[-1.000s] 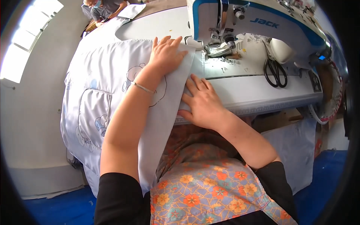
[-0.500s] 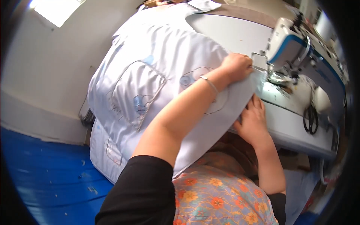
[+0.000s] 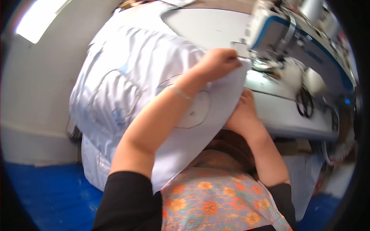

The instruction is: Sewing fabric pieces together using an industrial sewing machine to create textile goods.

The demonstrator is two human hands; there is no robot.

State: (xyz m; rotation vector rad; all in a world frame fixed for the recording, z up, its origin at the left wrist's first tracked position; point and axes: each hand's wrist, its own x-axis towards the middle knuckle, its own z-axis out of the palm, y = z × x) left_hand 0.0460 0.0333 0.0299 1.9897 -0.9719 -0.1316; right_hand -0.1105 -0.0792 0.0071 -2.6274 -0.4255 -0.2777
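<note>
A large pale, shiny quilted fabric piece with printed cartoon figures and outlines spreads over the table's left side and hangs toward my lap. My left hand is closed on its upper part, close to the sewing machine's needle area; its fingertips are partly hidden. Lower along the near edge, my right hand has its fingers bent in against the fabric, and part of the grip is hidden. The fabric's corner lies just left of the presser foot of the white and blue sewing machine.
Black-handled scissors lie on the right of the white machine table. White thread cones stand behind the machine. A pale wall rises at the left above a blue floor covering. A flowered apron covers my lap.
The whole view has shifted, so the machine and table sit farther left and higher. My right hand's fingers have gone from outstretched to bent at the fabric's edge. My left hand keeps its hold.
</note>
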